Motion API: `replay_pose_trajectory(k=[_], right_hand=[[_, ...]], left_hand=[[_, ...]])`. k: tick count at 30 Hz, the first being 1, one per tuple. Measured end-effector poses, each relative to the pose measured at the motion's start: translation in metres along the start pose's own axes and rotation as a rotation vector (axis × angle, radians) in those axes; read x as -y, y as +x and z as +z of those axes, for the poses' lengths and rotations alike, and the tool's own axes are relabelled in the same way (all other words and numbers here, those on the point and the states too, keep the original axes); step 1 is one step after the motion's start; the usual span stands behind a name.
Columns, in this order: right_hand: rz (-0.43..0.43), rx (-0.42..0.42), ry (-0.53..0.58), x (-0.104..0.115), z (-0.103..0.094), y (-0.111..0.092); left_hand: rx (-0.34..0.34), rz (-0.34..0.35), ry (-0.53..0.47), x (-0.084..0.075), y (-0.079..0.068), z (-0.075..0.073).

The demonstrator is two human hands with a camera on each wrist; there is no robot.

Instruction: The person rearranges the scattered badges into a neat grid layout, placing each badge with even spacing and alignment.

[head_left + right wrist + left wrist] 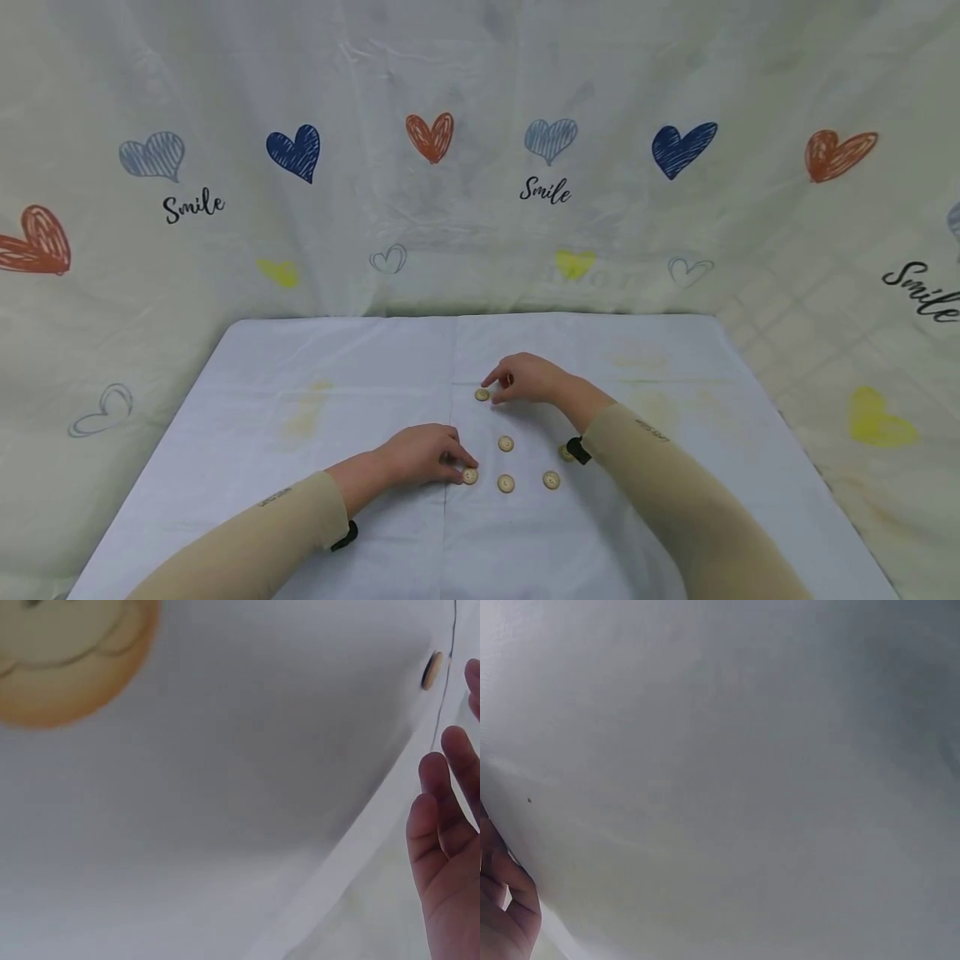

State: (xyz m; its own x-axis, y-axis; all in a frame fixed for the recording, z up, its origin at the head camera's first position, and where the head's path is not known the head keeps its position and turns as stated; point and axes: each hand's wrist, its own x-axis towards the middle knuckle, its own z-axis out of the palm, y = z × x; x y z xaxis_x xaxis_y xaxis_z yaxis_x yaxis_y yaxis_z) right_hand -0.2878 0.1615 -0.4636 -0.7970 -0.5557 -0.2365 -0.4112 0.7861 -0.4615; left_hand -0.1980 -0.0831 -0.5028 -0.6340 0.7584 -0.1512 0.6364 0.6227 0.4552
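Observation:
In the head view my left hand (427, 454) is low over the cloth, thumb and index finger pinching the edge of a round wooden button (470, 476). The left wrist view catches only the bent fingers of this hand (510, 900); the button is hidden there. Farther back, my right hand (528, 379) has its thumb and index finger spread beside another wooden button (482, 394). In the right wrist view a small gap shows between that button (432, 671) and the loosely bent fingers (435, 780).
Other wooden buttons lie between the hands, one in the middle (506, 443) and two nearer me (506, 483). Another (566, 452) is partly covered by the right wrist's black strap (578, 450). A white cloth (375, 358) covers the table; a heart-printed curtain (480, 225) hangs behind.

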Motion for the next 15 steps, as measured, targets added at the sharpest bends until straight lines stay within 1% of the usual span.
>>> replay_pose_trajectory(k=[7, 10, 15], right_hand=[[-0.018, 0.000, -0.023, -0.010, -0.004, -0.022], [-0.021, -0.002, -0.038, -0.017, -0.005, -0.035], [0.001, -0.003, -0.041, -0.030, -0.008, -0.062]], left_hand=[[-0.002, -0.005, -0.005, -0.003, -0.001, -0.002], [-0.007, -0.002, -0.005, -0.003, -0.001, -0.002], [-0.022, 0.004, -0.012, -0.004, -0.003, -0.002]])
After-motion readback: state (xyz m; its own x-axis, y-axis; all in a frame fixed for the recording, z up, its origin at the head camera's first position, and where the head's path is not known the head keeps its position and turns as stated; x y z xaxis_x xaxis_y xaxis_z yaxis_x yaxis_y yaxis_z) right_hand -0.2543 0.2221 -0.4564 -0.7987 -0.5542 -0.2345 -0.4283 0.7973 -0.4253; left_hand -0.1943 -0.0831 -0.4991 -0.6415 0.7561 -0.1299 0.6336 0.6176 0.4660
